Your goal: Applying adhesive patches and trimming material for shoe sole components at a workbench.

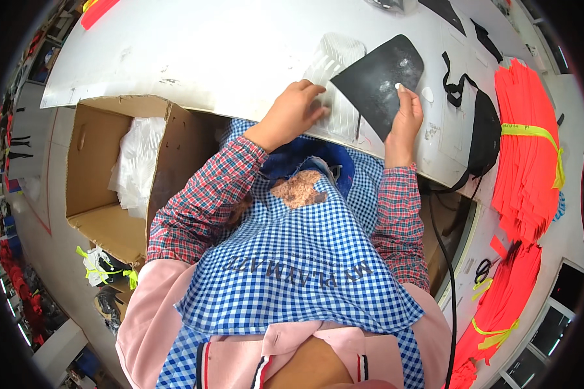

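Observation:
My right hand [405, 123] grips a dark, flat panel [376, 81] by its right side, thumb on top. The panel is straight-edged with a rounded corner and bears pale, powdery smudges. At the thumb tip is a small white spot that I cannot make out. My left hand [292, 110] holds nothing. Its fingers are apart, slightly smeared by motion, beside a striped, see-through plastic sheet or stack [334, 61]. That plastic lies on the white table [194, 55], partly under the panel. A small white oval piece [427, 94] lies right of the panel.
An open cardboard box [110, 201] with clear plastic sheets [138, 162] stands at the left. On the right are a black pouch with straps [483, 136], tied bundles of red strips [525, 155] and scissors [483, 270]. A black cable [449, 272] hangs beside my right arm.

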The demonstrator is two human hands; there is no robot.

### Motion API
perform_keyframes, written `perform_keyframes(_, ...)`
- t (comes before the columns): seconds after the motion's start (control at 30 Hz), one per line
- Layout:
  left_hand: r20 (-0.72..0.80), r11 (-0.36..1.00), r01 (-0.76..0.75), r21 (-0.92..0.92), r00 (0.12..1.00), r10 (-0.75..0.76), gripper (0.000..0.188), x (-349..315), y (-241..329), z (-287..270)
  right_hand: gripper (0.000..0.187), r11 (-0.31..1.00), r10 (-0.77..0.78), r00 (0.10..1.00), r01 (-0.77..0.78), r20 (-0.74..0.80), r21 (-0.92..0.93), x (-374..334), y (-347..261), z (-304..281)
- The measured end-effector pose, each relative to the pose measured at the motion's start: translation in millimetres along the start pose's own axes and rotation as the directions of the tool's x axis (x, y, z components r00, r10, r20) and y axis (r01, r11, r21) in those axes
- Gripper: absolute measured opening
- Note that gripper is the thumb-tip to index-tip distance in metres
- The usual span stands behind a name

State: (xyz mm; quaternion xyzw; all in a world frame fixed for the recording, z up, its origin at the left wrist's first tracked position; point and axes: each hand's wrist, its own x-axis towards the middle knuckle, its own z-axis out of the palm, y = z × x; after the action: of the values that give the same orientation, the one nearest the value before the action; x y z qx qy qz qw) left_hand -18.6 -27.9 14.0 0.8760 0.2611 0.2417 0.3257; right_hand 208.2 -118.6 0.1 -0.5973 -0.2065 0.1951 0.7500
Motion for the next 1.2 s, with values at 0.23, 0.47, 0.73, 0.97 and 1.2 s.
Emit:
perform_keyframes(0.23,0.125,0.992,-0.024,0.122,0.992,0.008,0.025,18,-5,3,0.021,0.597,0.365,0.797,-0.597,0.481,0.536,-42,-25,-11)
perform_keyframes(0.47,0.064,0.996,-0.024,0.09,0.998,0.018,0.016,29,-20,9,0.012,0.443,0.331,0.654,-0.744,0.68,0.5,-69,-18,-8)
perform_keyframes(0.73,0.073,0.997,0.004,0.075,0.997,-0.01,0.016,29,-21,8,0.02,0.656,0.426,0.746,-0.645,0.512,0.392,-80,-18,9)
perform_keyframes(0.97,0.108,0.998,0.04,-0.038,0.993,-0.036,0.02,30,-18,1,0.032,0.659,0.428,0.807,-0.587,0.407,0.47,-78,-10,4)
perform_keyframes(1.2,0.138,0.934,-0.249,0.256,0.966,0.219,0.037,3,15,1,0.035,0.695,0.493,0.797,-0.602,0.349,0.394,-77,-6,2)
